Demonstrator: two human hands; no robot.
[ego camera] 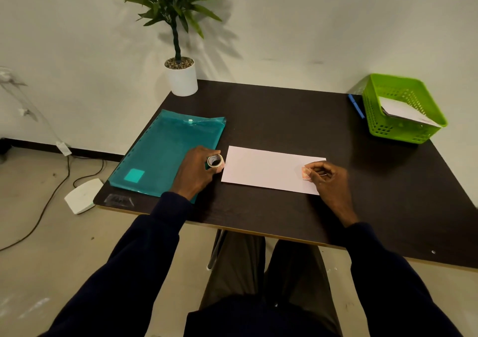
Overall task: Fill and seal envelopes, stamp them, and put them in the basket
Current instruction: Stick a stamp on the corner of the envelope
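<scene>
While the roll of stamps point(215, 161) is gripped by the left hand point(195, 172), a stamp point(305, 174) is pinched by the right hand point(327, 179) on the envelope point(266, 170); pressing flat is likely needed next.

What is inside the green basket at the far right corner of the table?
Inside the green basket lie white envelopes, slanted against its wall. How many there are, and anything beneath them, is covered.

Matt paper envelope point(271, 170) on a dark matt table point(284, 114) (wood-look), beside a glossy plastic folder point(165, 150).
</scene>
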